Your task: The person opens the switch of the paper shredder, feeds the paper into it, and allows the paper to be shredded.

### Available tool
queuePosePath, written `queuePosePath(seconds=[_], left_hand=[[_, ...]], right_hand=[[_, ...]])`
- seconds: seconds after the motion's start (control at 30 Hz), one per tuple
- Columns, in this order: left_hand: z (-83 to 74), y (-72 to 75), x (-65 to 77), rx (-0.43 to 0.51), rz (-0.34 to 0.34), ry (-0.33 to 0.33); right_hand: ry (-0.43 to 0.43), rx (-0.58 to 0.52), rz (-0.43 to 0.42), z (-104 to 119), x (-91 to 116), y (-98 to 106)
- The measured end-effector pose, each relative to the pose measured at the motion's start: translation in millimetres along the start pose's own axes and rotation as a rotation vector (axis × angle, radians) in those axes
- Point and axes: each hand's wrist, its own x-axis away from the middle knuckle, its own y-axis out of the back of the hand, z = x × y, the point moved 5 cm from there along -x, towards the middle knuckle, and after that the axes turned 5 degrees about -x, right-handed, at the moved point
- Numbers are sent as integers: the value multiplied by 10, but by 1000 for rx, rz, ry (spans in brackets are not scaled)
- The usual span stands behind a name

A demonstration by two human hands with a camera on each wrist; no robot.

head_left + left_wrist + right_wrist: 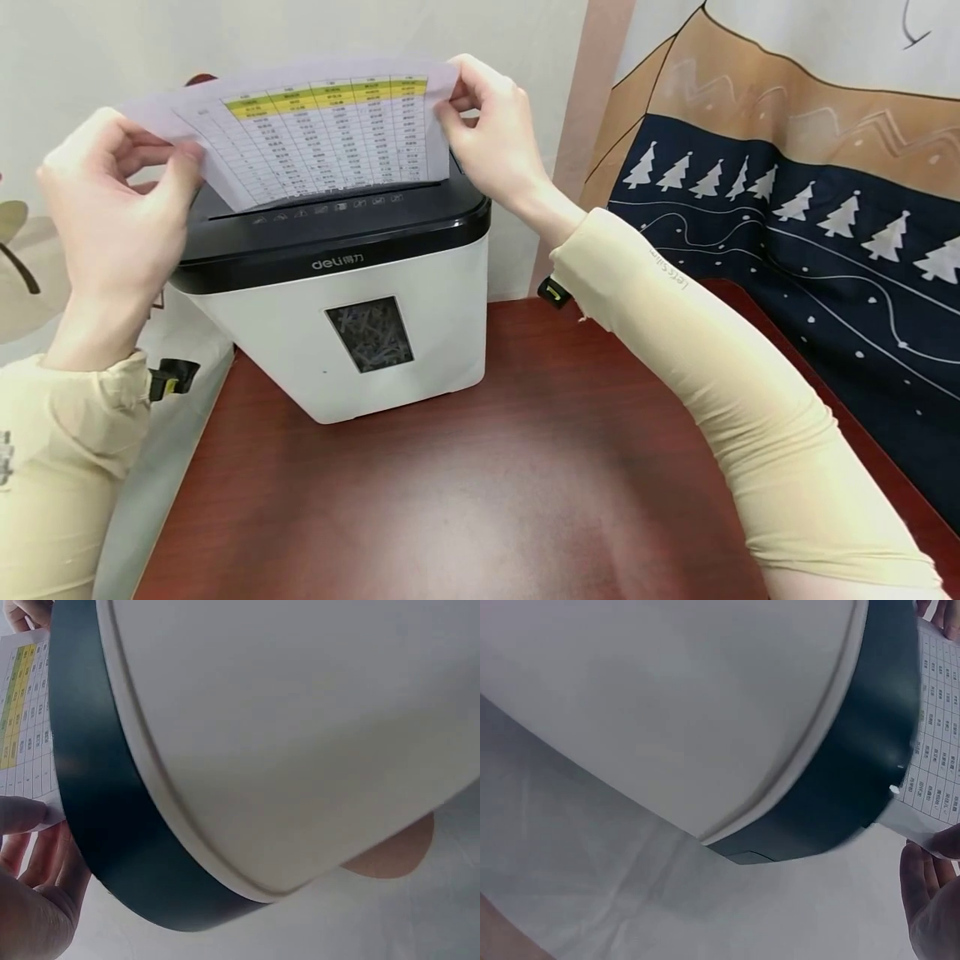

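Note:
A printed sheet of paper (330, 142) with a table and yellow and green top rows stands upright in the slot of a paper shredder (405, 333). My left hand (120, 200) pinches its left edge between thumb and fingers. At the upper right corner, my right hand (491, 125) pinches the same sheet. The sheet's lower edge is hidden inside the slot in the black lid (330, 250). In the left wrist view the left hand (37, 900) grips the paper beside the lid; the right wrist view shows the right hand (934, 900) holding the other edge.
Paper shreds show through the shredder's window (371, 333). It stands at the back of a reddish-brown wooden table (510, 483), close to a pale wall (517, 250). A dark blue cloth with white trees (765, 208) hangs at the right.

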Motion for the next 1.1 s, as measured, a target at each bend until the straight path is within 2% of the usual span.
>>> queuePosePath(seconds=[0.33, 0.63, 0.93, 1.1], left_hand=[[67, -6, -46, -58, 10, 16], [145, -37, -43, -25, 50, 74], [112, -36, -75, 36, 20, 38], [89, -36, -83, 30, -3, 29]], right_hand=[[16, 64, 0, -9, -75, -31], [-15, 80, 36, -37, -110, -63], [-36, 70, 78, -17, -129, -31], [-40, 64, 89, -20, -137, -29]])
